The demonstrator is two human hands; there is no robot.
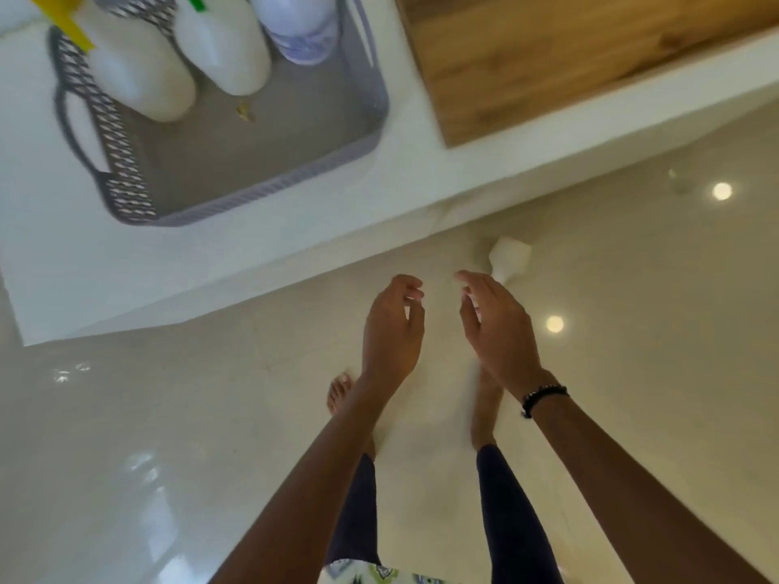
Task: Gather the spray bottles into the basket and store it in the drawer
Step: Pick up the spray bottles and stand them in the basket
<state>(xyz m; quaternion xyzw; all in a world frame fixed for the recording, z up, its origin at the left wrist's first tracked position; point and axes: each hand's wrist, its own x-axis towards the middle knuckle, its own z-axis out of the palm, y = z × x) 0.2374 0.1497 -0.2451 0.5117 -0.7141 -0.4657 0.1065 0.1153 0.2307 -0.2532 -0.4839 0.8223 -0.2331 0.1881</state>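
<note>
- a glossy pale tiled floor point(168, 457) fills the lower part of the view, seen from above; round ceiling-light reflections dot its right side
- a white counter point(210, 263) crosses the upper left, its edge running diagonally up toward the right; a wood-grain surface point(548, 56) is set into it at the upper right
- a grey perforated basket point(261, 162) with a side handle stands on the counter at upper left
- three spray bottles stand together at the far end of the basket: a white bottle with a yellow trigger point(139, 78) on the left, a white bottle with a green trigger point(223, 48) in the middle, and a clear bluish bottle point(299, 23) on the right; their tops are cut off by the frame
- the person's bare forearms reach forward from the bottom edge; dark trousers and bare feet show below them
- the left hand point(392, 330) hangs over the floor, fingers loosely curled, holding nothing
- the right hand point(497, 330) is just beside it, fingers spread and slightly bent, empty; a dark beaded bracelet point(543, 398) circles its wrist
- a small white object point(510, 257) lies on the floor just beyond the right fingertips; too blurred to identify
</note>
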